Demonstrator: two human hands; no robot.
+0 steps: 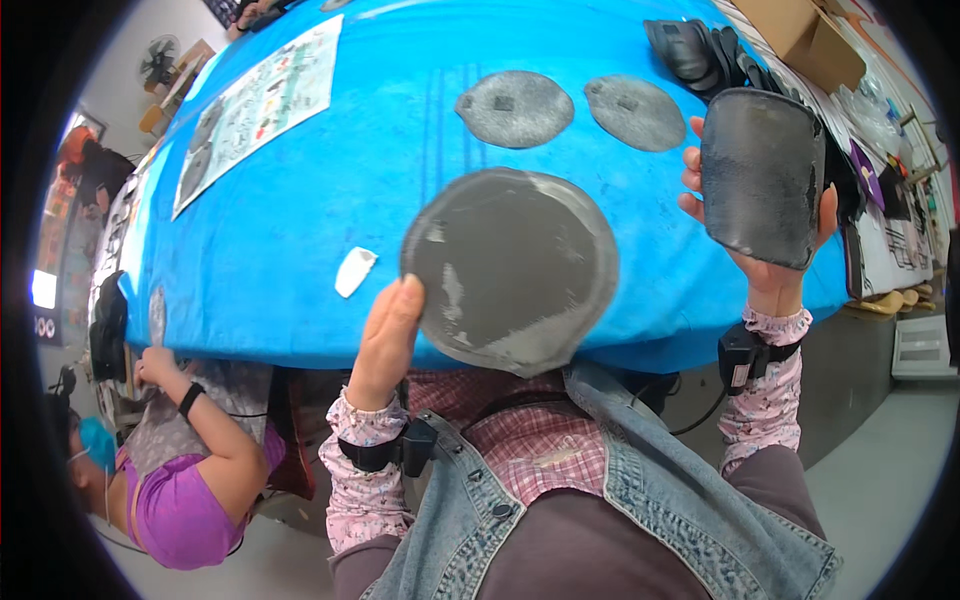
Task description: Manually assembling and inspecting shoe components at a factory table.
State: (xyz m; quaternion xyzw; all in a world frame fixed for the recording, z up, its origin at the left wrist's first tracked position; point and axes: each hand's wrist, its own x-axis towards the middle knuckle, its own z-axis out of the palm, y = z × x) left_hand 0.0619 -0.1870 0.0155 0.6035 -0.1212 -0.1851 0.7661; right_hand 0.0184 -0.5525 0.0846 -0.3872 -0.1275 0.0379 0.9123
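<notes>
My left hand (385,340) pinches the left edge of a round, flat grey piece (515,265) with a pale rim and a small pointed tab at its lower edge. It is held up over the near edge of the table. On the right, my right hand (770,272) grips a dark grey curved pad (762,170) with rounded corners, fingers on one side and thumb on the other. A small white piece (356,272) lies on the blue cover just beyond my left hand.
Two round grey pieces (515,108) with small dark squares lie farther back on the blue-covered table (270,250). Dark curved pads (690,55) are heaped at the far right by a cardboard box (800,40). A printed sheet (265,110) lies far left. Another person (195,490) works at the left edge.
</notes>
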